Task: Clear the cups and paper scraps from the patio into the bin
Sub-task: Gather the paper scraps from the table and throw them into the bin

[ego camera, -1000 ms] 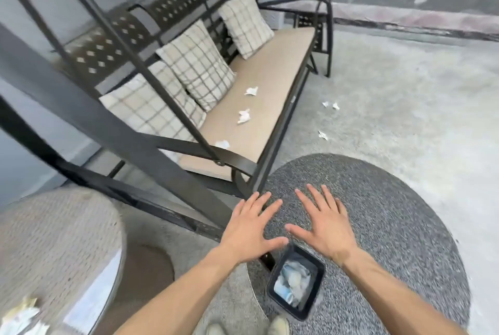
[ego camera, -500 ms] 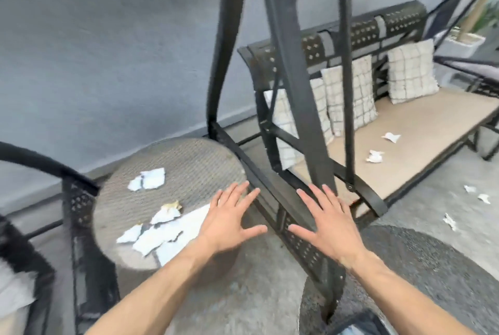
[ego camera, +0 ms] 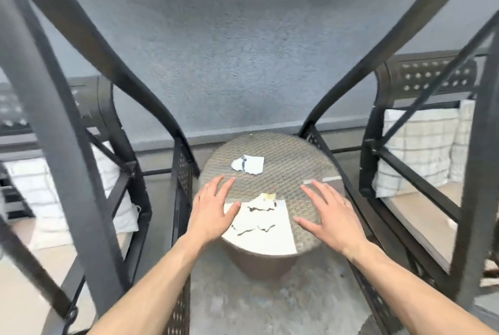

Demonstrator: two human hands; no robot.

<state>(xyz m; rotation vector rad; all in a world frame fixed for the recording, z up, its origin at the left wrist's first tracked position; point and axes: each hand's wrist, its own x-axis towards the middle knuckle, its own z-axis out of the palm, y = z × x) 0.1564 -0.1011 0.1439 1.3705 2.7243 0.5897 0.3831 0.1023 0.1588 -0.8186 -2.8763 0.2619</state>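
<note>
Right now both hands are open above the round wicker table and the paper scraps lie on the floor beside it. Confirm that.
Not quite. Both the left hand and right hand are open above the round wicker table, but the head view shows the paper scraps lying on its top, not the floor.

Paper scraps [ego camera: 258, 215] lie on the round table [ego camera: 297, 161] between 2 swing benches [ego camera: 421, 161].

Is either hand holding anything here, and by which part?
Nothing is held: left hand and right hand are spread open over the round table.
</note>
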